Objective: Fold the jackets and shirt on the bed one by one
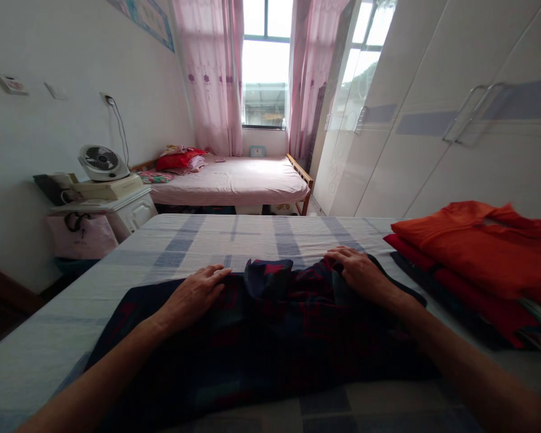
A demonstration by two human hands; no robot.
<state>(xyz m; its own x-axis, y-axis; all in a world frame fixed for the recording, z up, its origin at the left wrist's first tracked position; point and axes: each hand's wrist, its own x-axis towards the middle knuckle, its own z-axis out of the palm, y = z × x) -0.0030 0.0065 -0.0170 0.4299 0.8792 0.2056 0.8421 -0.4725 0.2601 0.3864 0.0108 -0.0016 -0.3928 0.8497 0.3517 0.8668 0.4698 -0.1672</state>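
Indoor room, head-level view. Biggest first: a near bed w/ a white-and-blue patterned sheet fills the lower half of the frame. A pale wardrobe w/ metal handles takes the upper right. Top centre, pink curtains flank a bright window; below, approx mid-frame, a far bed w/ a pink cover. Lower centre, a dark blue-and-red plaid garment lies spread on the near bed, its upper edge bunched btwn the hands. Right edge: a stack of folded clothes, orange on top. L hand, left of centre, rests flat on the garment, fingers extended, not clamped. R hand, right of centre, has fingers over the bunched edge; can't tell if it's pinching cloth. Mid-left, a small fan; smallest, a clock under the window.

Risks, my guess: uneven pressure or pull could set creases in that bunched edge; R forearm, if swung wide, might knock the stack b/c it's nearby.
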